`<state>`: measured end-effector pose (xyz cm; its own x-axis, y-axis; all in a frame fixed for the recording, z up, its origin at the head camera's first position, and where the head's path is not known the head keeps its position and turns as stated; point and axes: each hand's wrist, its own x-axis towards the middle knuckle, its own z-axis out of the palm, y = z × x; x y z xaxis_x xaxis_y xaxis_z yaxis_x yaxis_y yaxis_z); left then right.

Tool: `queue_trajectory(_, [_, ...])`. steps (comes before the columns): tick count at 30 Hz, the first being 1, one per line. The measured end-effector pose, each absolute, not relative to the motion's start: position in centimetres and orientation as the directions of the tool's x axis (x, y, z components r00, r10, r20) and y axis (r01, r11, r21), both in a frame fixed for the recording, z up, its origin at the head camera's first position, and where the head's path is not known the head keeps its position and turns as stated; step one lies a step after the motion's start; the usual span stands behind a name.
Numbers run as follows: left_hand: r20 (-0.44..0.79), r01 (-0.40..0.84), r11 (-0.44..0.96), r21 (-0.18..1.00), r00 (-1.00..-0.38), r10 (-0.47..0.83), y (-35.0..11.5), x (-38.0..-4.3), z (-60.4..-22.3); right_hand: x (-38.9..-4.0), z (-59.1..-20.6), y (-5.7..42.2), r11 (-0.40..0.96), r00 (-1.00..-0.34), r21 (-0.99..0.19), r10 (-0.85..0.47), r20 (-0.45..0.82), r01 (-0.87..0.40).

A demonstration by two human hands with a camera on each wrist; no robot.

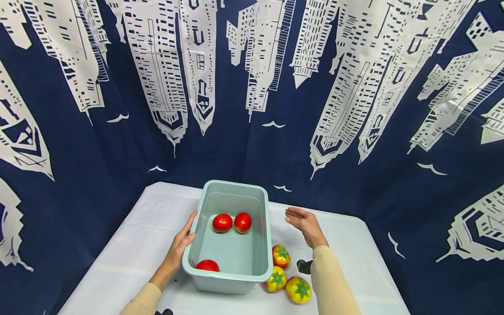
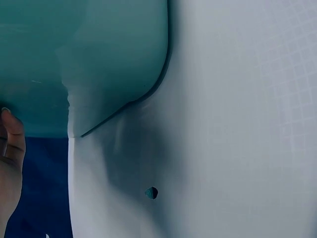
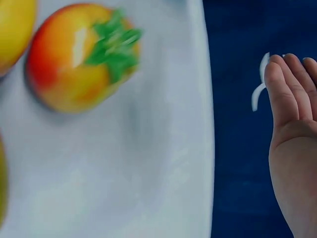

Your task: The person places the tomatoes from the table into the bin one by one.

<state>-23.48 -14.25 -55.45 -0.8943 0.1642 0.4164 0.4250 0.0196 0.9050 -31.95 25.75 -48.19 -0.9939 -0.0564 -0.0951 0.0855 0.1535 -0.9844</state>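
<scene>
A pale grey-green plastic bin (image 1: pixel 222 258) stands on the table, its long sides running away from me. Inside lie three red tomatoes: one tomato (image 1: pixel 222 223) and another tomato (image 1: pixel 243 222) side by side toward the far end, and a third tomato (image 1: pixel 208 265) at the near left corner, partly hidden by the rim. My left hand (image 1: pixel 179 247) rests against the bin's left side, fingers extended along the outer wall and thumb near the rim. To the right of the bin, my right hand (image 1: pixel 305 223) is raised with straight fingers, apart from the bin and holding nothing.
Beside the bin's right wall sit three yellow-red tomatoes with green leafy tops: one tomato (image 1: pixel 281 256) farthest back, a yellower tomato (image 1: pixel 275 279) by the near corner, and another tomato (image 1: pixel 298 289) nearest me. A navy skyline-print cloth (image 1: pixel 244 153) hangs behind the white-covered table (image 1: pixel 145 227).
</scene>
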Motion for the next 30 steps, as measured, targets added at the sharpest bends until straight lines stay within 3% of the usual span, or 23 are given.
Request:
queue_trajectory(11, [0.399, 0.409, 0.026, 0.912, -0.901, 0.169, -13.9, -23.4, -55.4, -29.6, -53.5, 27.6, 0.268, -0.974, -0.941, -0.026, -0.223, 0.209])
queue_trajectory(30, [0.389, 0.401, 0.038, 0.915, -0.905, 0.173, -14.2, -23.5, -55.3, -28.0, -57.6, 27.5, 0.329, -0.936, -0.913, -0.169, -0.309, 0.242])
